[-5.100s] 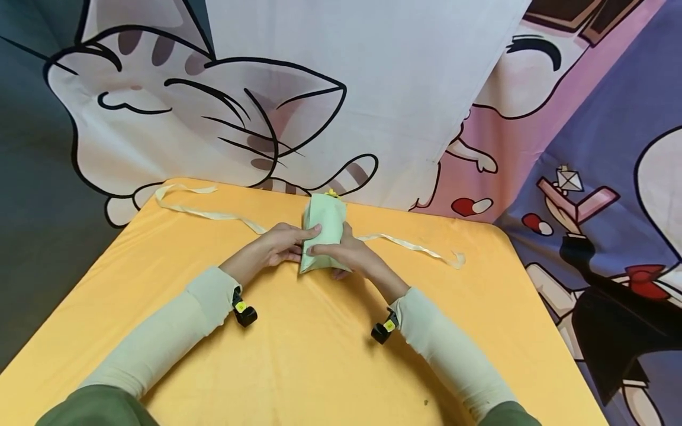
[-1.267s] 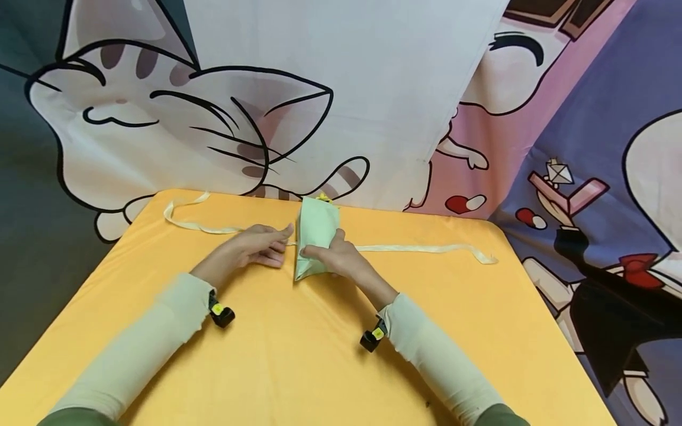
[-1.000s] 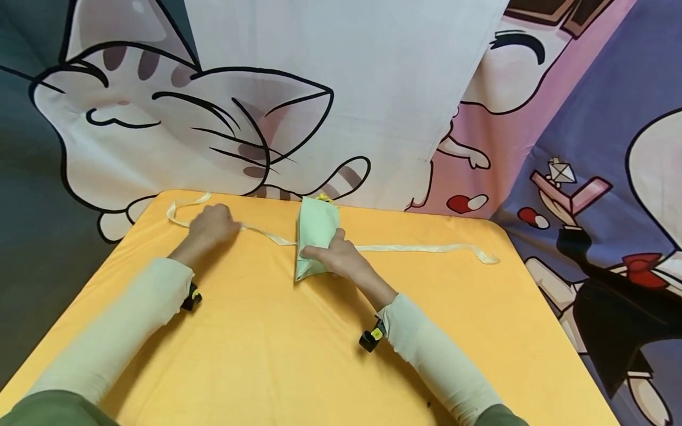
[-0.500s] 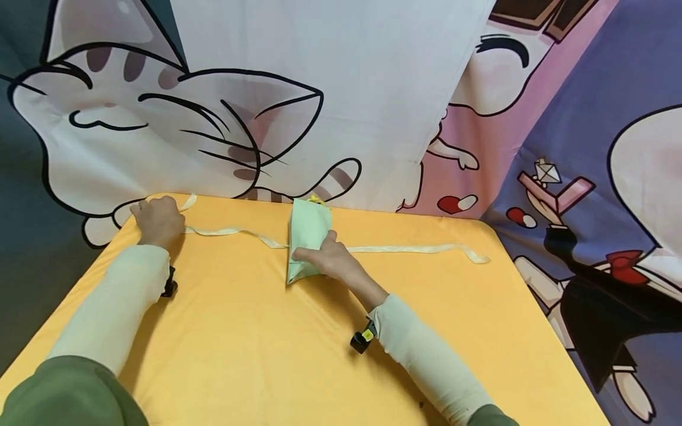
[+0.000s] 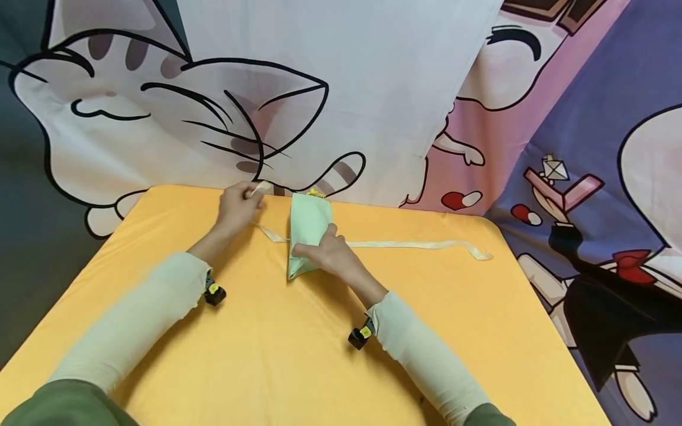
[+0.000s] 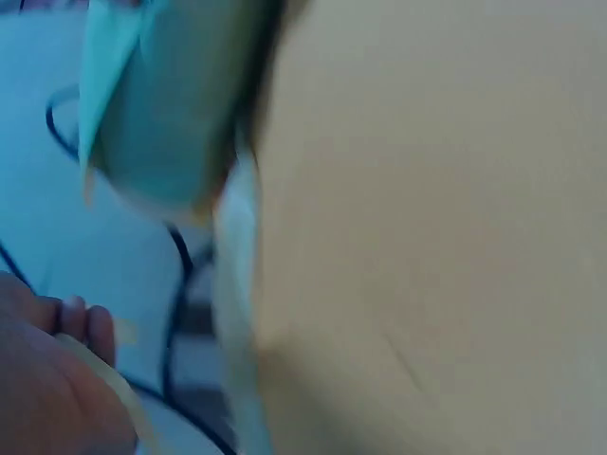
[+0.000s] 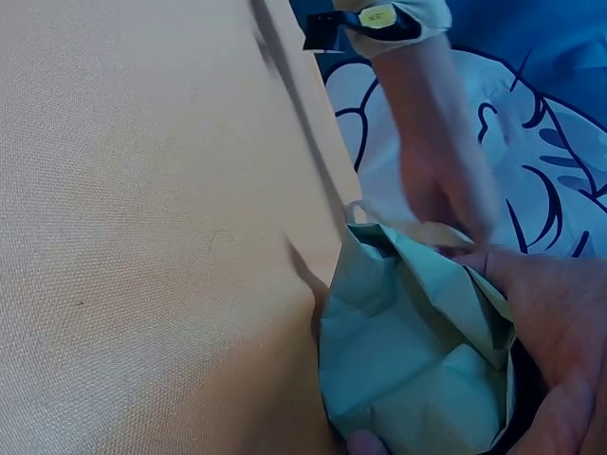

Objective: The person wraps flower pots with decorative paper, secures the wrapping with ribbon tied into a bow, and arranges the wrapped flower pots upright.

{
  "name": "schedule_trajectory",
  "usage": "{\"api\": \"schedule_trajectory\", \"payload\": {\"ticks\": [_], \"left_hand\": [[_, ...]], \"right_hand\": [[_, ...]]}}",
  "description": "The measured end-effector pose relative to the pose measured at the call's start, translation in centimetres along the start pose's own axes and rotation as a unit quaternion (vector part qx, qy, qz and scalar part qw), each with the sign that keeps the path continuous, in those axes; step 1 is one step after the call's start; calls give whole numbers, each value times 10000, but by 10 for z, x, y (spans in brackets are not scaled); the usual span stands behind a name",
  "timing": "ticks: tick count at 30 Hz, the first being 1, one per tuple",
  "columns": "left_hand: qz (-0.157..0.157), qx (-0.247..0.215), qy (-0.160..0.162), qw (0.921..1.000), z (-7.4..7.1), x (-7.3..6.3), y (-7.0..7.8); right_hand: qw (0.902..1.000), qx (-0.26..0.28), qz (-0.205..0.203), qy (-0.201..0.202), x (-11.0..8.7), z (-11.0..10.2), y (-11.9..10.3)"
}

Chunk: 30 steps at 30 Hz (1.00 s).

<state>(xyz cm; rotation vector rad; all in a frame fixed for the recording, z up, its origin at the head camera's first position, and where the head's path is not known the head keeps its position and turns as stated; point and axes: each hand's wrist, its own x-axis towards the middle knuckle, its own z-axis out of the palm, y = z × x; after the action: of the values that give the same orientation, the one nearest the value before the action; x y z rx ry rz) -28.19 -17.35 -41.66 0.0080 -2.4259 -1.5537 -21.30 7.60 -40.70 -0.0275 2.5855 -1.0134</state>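
A small bundle wrapped in pale green paper (image 5: 310, 216) lies near the table's far edge, yellow flowers (image 5: 315, 193) poking out at its far end. My right hand (image 5: 335, 257) grips it from the right, thumb across the near part. In the right wrist view the folded paper end (image 7: 417, 351) faces the camera. A cream ribbon (image 5: 415, 244) passes beneath the bundle and stretches right across the cloth. To the left, my left hand (image 5: 234, 207) pinches the ribbon's other end, raised off the table. The left wrist view shows that ribbon (image 6: 114, 379) crossing the palm.
A yellow cloth (image 5: 277, 349) covers the table. Behind it hangs a fabric backdrop (image 5: 383, 94) printed with a cartoon cat and other figures. Black cameras (image 5: 215, 294) sit on both wrists.
My left hand left the bundle, reached to the ribbon's far left end, and has come back right with that end lifted. My right hand has stayed on the bundle.
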Motion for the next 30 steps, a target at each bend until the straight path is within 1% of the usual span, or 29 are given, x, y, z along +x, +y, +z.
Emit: {"api": "schedule_trajectory", "payload": {"ticks": [2,4,5,7,9,10,12,13,14,15,16,17,18,19,20,21,22,23,24,25,26,28,29,30], "left_hand": [[368,-218,-69,9991,14,-1,15],[801,-189,-244,9963,28,-2,28],[975,-146,-372,9944,34,-3,34],[1374,205,-668,9880,45,-3,46],[1683,687,-1063,9776,53,-3,56],[1761,969,-1299,9709,56,-4,60],[1930,1565,-1757,9526,61,-5,64],[1958,1784,-1978,9438,62,-6,65],[1947,1945,-2139,9373,62,-8,66],[1916,2031,-2239,9338,61,-9,66],[1824,2036,-2249,9352,60,-12,65],[1702,1969,-2158,9411,59,-15,64],[1560,1875,-1980,9494,56,-18,63],[1327,1743,-1796,9590,53,-22,62],[1057,1584,-1619,9683,49,-26,61],[736,1423,-1495,9757,45,-31,60],[377,1308,-1438,9802,41,-35,59],[13,1211,-1503,9812,36,-39,57],[-374,1089,-1692,9788,31,-43,55],[-793,1008,-1981,9718,27,-46,53],[-1184,883,-2311,9617,23,-48,50],[-1928,616,-2957,9336,19,-49,44],[-2238,458,-3193,9197,19,-50,41],[-2484,321,-3362,9079,19,-50,38]], "right_hand": [[10000,0,23,26,1,1,0],[10000,-13,19,43,2,1,0],[10000,-23,7,46,2,2,1],[10000,-48,-32,63,2,2,2],[9999,-58,-100,78,2,3,3],[9999,-49,-129,76,2,3,4],[9998,-8,-174,79,2,3,5],[9998,10,-195,72,1,3,5],[9998,16,-210,71,1,3,6],[9997,35,-229,69,0,3,6],[9996,24,-251,83,0,3,6],[9996,24,-267,93,0,3,6],[9996,37,-273,105,0,3,5],[9995,31,-284,128,0,2,5],[9995,29,-285,159,0,1,4],[9994,27,-280,181,0,1,3],[9994,28,-266,198,1,0,2],[9995,43,-252,202,1,0,1],[9995,48,-241,211,1,-1,1],[9995,18,-235,214,1,-1,1],[9995,7,-232,204,1,-1,1],[9995,-7,-234,194,1,-1,1],[9995,-7,-241,193,1,-1,2],[9995,-7,-250,197,0,-1,2]]}}
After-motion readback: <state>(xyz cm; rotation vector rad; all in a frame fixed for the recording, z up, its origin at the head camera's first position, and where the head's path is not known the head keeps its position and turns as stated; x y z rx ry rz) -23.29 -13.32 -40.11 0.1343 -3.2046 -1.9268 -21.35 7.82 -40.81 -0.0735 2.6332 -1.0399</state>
